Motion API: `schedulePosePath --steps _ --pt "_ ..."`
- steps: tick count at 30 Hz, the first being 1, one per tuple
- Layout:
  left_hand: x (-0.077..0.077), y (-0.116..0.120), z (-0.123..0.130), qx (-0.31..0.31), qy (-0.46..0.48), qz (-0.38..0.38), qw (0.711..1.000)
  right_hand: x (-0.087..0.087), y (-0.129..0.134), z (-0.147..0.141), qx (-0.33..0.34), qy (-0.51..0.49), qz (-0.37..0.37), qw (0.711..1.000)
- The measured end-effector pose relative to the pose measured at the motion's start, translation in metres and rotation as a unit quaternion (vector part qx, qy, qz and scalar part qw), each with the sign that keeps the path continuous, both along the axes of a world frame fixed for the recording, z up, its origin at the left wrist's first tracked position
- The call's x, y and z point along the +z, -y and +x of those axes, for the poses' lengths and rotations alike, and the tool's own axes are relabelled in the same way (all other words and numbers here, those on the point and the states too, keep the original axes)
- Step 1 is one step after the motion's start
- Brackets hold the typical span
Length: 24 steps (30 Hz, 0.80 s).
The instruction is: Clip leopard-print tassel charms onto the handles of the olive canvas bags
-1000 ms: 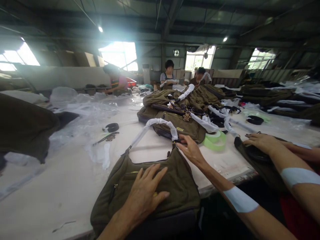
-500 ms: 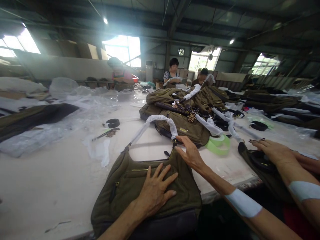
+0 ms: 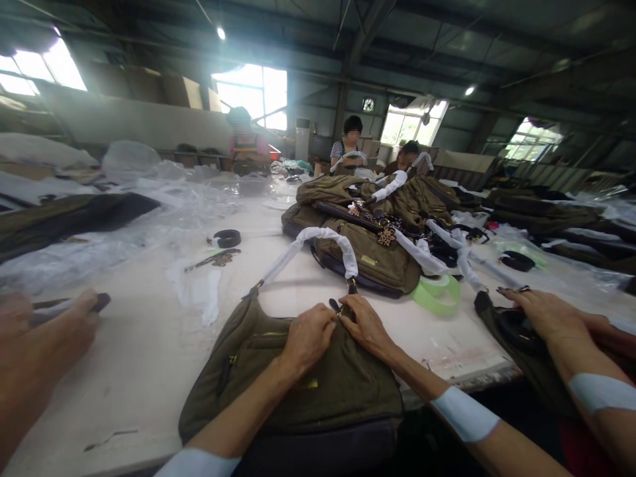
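A worker's left grip (image 3: pixel 308 338) and right grip (image 3: pixel 365 324) are working in a narrow hold at the top edge of an olive canvas shoulder bag (image 3: pixel 298 391), which is lying flat on a white desk (image 3: pixel 124 397) directly under both hands. The left grip is curling over the soft fabric just beside the zip, while the right grip's fingertips (image 3: pixel 348 306) are meeting just below a small metal strap fitting (image 3: pixel 352 286); whether they are pinching anything, the view cannot settle. The padded bag looks light and limp, likely to slump rather than hold its shape, so the strap fitting and the stitched top edge appear the firmest places to take hold. A strap wrapped in white (image 3: pixel 322 233) is arching up from the bag toward a heap of olive bags (image 3: pixel 368 258) beyond it, and a roll of green tape (image 3: pixel 437 295) is lying past the bag's far right. Other hands are showing on either side of the bag: one hand (image 3: pixel 546 315) is resting on a dark bag (image 3: pixel 497 318), and another hand (image 3: pixel 50 324) is holding a dark strip (image 3: pixel 94 301).
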State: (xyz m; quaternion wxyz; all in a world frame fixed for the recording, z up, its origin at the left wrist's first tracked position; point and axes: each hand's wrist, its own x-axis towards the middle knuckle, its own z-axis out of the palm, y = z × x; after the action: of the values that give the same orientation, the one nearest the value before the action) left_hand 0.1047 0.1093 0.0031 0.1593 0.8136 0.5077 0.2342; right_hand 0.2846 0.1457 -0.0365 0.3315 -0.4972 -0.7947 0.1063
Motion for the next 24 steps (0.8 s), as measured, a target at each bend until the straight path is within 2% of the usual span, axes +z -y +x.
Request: schedulePosePath --steps 2,6,11,14,17,20,24 --pt "0.004 -0.021 0.007 0.047 -0.034 -0.019 0.998 -0.005 0.002 -0.001 -0.002 -0.007 0.021 1.000" --pt "-0.003 -0.042 0.018 0.036 -0.088 -0.042 0.995 -0.004 0.002 -0.002 -0.019 0.011 0.003 1.000" --pt "-0.014 -0.036 0.021 0.067 -0.054 -0.025 0.996 0.021 -0.016 -0.011 -0.047 0.138 -0.091 0.985" --pt "-0.014 -0.028 0.022 0.074 -0.052 -0.009 0.996 0.027 -0.024 -0.014 -0.049 0.154 -0.116 0.980" --pt "-0.015 -0.024 0.025 0.049 -0.068 -0.002 0.996 0.021 -0.026 -0.007 -0.045 0.110 -0.079 0.990" --pt "-0.018 -0.023 0.028 0.036 -0.062 -0.012 0.997 0.011 -0.031 0.003 -0.094 0.063 -0.005 0.994" --pt "-0.020 -0.023 0.030 0.045 -0.037 -0.033 0.998 0.010 -0.042 0.009 -0.145 0.084 0.018 0.986"
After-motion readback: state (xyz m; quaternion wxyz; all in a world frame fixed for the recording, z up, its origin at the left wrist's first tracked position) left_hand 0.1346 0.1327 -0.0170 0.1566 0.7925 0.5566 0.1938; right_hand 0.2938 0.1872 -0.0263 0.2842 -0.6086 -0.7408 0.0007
